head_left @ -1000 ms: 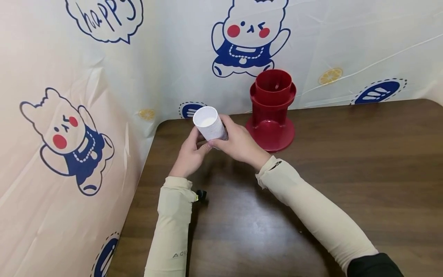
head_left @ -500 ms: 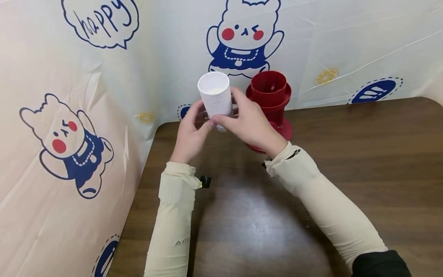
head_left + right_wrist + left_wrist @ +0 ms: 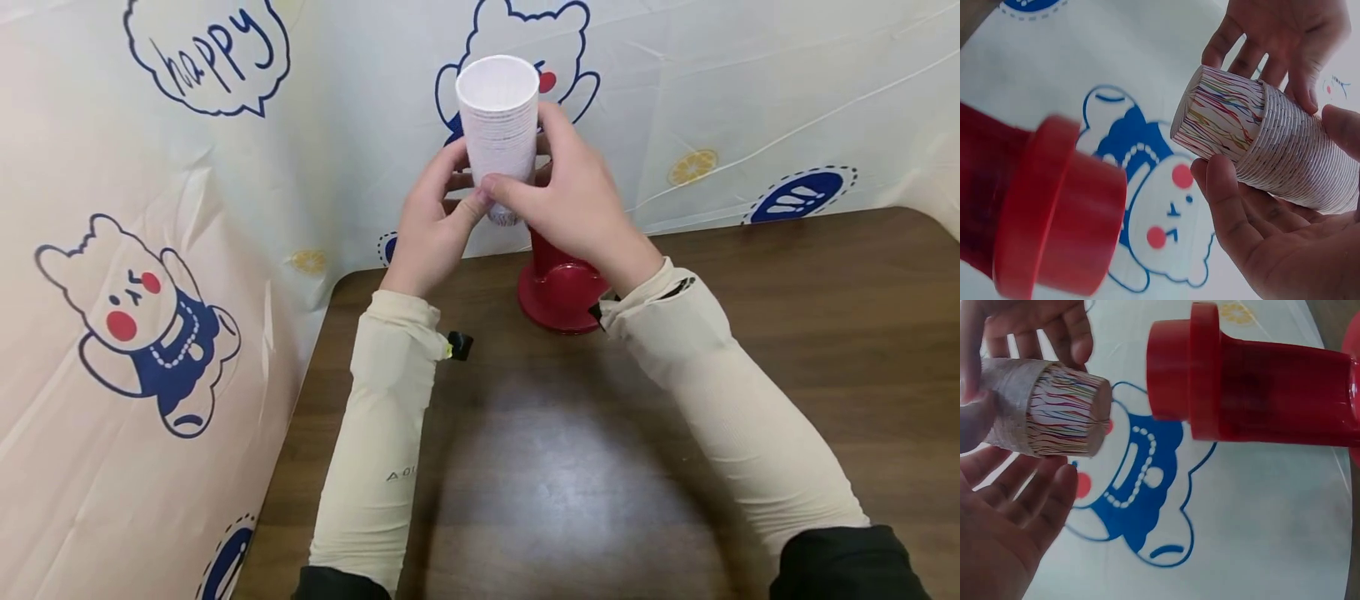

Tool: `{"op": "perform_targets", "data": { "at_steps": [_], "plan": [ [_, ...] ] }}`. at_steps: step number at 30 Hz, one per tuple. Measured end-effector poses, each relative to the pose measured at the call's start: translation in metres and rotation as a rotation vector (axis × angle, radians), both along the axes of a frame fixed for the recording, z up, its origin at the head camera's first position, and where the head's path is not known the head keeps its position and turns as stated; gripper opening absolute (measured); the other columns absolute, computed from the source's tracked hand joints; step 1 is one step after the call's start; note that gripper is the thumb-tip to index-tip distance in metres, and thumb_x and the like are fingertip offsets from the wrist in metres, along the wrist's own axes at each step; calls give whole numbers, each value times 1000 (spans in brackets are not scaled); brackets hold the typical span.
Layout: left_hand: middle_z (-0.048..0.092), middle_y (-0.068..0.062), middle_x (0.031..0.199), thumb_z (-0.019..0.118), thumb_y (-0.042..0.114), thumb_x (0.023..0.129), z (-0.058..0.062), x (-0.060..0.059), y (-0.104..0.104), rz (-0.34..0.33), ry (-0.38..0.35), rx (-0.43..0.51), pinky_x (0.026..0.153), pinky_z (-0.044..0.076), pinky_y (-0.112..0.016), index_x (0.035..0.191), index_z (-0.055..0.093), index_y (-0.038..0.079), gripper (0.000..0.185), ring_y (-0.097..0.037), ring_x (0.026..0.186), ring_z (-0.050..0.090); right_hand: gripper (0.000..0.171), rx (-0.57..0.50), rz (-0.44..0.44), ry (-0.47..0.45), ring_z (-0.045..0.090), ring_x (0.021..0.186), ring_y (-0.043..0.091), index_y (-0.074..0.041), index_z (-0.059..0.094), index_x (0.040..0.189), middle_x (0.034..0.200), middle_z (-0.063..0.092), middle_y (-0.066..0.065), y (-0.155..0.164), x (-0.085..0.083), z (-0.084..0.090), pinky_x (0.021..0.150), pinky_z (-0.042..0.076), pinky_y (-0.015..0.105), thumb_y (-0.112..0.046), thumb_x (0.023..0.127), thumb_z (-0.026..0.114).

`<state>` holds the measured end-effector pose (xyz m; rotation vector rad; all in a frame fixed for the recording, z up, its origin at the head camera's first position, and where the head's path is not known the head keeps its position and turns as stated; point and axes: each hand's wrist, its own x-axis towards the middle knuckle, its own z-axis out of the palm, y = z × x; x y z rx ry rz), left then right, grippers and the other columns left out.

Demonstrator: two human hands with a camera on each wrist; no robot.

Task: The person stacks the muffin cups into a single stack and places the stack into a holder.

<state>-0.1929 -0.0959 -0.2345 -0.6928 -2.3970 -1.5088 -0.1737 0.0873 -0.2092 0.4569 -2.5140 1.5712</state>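
A stack of white paper cups (image 3: 498, 137) is held up in front of the wall cloth, mouths upward, with a slight tilt. My left hand (image 3: 431, 221) grips it from the left and my right hand (image 3: 585, 196) from the right, the thumbs meeting at the near side. Coloured wavy lines decorate the bottom cup, seen on the stack (image 3: 1229, 109) in the right wrist view. Below and just behind the stack stands a red holder with a round base (image 3: 558, 292); my right hand hides its top. In the left wrist view, the red holder's collared rim (image 3: 1169, 369) faces the stack's bottom, a gap between them.
The brown wooden table (image 3: 787, 375) extends to the right and toward me. A printed cloth (image 3: 360, 150) with cartoon figures hangs right behind its back edge and along its left side. A small black piece (image 3: 460, 345) sits at my left cuff.
Both hands have raised the cup stack from low over the table to above the red holder's height, moving slightly right. It has become more upright. The red holder has stayed in place.
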Motion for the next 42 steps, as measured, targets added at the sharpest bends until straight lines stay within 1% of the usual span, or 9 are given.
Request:
{"op": "perform_targets", "data": {
  "at_steps": [7, 10, 13, 16, 22, 25, 30, 36, 42],
  "plan": [
    [56, -3, 137, 68, 20, 97, 2, -21, 19, -79, -7, 85, 96, 50, -34, 148, 50, 12, 54, -18, 117, 58, 74, 13, -57, 0, 60, 115, 18, -22, 31, 152, 138, 54, 4, 17, -14, 4, 95, 52, 37, -36, 92, 72],
    [53, -4, 140, 68, 18, 97, 0, -27, 28, -84, -17, 112, 98, 49, -33, 149, 48, 13, 55, -18, 119, 58, 73, 25, -67, 4, 59, 119, 20, -21, 32, 152, 140, 53, 5, 24, -21, 4, 97, 51, 39, -35, 92, 72],
    [51, -5, 141, 66, 13, 98, -3, -30, 36, -77, -52, 140, 100, 47, -32, 150, 44, 15, 56, -19, 121, 58, 74, 41, -75, -14, 58, 119, 20, -21, 32, 152, 140, 53, 4, 28, -27, 2, 97, 51, 40, -36, 92, 72],
    [49, -6, 142, 63, 10, 99, -3, -28, 42, -72, -106, 154, 101, 47, -32, 151, 41, 16, 57, -20, 124, 56, 75, 62, -84, -36, 56, 121, 20, -21, 31, 152, 141, 52, 4, 32, -31, -2, 97, 50, 41, -38, 92, 72],
    [51, -6, 141, 63, 9, 99, -3, -23, 47, -54, -146, 128, 108, 39, -28, 151, 42, 14, 56, -16, 128, 51, 75, 91, -97, -75, 54, 123, 22, -18, 31, 150, 142, 52, 7, 37, -39, -12, 100, 49, 43, -40, 91, 73],
    [52, -5, 142, 62, 10, 99, -9, -28, 47, -52, -152, 102, 109, 36, -26, 150, 42, 14, 55, -13, 128, 50, 76, 99, -96, -88, 54, 125, 23, -19, 31, 150, 142, 51, 7, 39, -41, -15, 101, 48, 44, -39, 91, 74],
    [55, -4, 140, 65, 13, 98, -18, -37, 47, -46, -184, 70, 107, 40, -30, 150, 44, 17, 56, -12, 128, 50, 79, 124, -97, -103, 53, 127, 23, -18, 30, 152, 144, 50, 7, 43, -45, -20, 101, 48, 45, -39, 90, 75],
    [56, -3, 140, 64, 16, 99, -22, -41, 47, -64, -235, 7, 105, 44, -36, 153, 41, 21, 59, -13, 133, 45, 84, 150, -95, -135, 55, 122, 25, -20, 25, 155, 141, 53, 11, 49, -52, -25, 97, 50, 46, -40, 90, 74],
    [55, -1, 142, 64, 19, 100, -26, -48, 49, -78, -241, -26, 110, 39, -38, 152, 42, 22, 57, -10, 135, 42, 87, 136, -90, -147, 54, 125, 27, -20, 21, 156, 145, 49, 10, 55, -55, -27, 100, 49, 48, -38, 90, 75]
  ]
}}
